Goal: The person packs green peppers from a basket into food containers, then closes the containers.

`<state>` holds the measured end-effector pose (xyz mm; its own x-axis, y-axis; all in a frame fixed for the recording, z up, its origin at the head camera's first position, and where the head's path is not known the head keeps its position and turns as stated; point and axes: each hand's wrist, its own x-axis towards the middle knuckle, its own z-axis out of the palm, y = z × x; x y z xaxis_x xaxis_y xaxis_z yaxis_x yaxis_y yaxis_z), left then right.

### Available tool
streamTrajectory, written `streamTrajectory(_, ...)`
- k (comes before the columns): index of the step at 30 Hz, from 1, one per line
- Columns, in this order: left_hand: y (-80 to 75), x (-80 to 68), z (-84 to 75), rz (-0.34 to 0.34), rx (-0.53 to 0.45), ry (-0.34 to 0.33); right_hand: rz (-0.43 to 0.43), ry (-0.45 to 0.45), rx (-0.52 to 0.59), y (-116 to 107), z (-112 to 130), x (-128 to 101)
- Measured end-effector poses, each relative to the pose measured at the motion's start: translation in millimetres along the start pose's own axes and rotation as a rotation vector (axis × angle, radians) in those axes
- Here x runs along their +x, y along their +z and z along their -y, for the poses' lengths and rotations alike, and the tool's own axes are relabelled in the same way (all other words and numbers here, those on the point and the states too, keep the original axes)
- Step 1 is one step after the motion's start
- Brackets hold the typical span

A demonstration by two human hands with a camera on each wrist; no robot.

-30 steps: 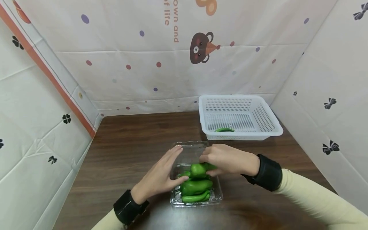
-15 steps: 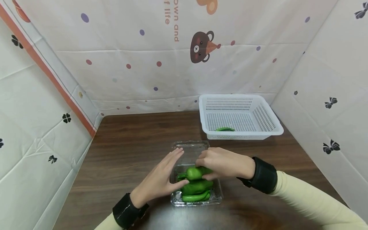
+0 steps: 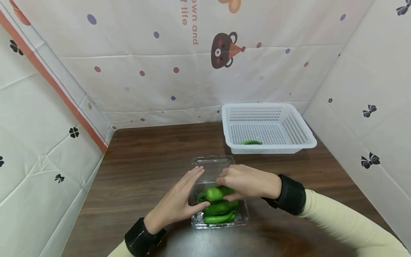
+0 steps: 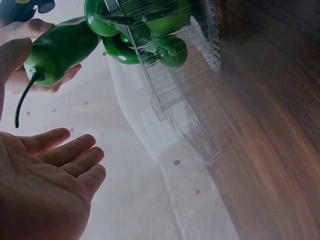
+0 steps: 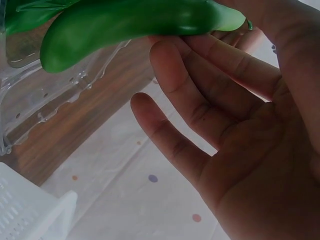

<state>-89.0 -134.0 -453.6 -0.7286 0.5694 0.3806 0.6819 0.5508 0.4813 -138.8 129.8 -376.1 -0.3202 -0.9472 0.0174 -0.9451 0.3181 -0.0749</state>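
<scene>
White basket (image 3: 298,137), one pepper inside (image 3: 251,142), wooden table (image 3: 144,160)

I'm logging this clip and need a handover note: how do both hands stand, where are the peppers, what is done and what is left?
Right hand: grips the top green pepper above the clear plastic clamshell box.
Left hand: open, fingers straight against the box's left side.
Done: one green pepper lies in the white perforated basket at the back right of the wooden table.
Left: the held pepper and several more peppers in the box.
</scene>
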Motion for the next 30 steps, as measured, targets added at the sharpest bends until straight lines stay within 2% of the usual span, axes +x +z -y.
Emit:
streamTrajectory(12,2.5,-0.7,-5.3,-0.003,-0.011,0.009,0.059,0.031,0.132,2,-1,2)
streamTrajectory(17,4.6,-3.1,-8.3,0.011,-0.019,-0.013,0.100,0.045,0.188,-1,1,3)
streamTrajectory(23,4.4,-5.1,-7.8,0.010,-0.043,-0.025,0.195,0.073,0.347,-5,-4,10)
streamTrajectory(30,5.9,-7.3,-2.5,-0.018,-0.065,-0.027,0.288,0.024,0.507,5,-24,25)
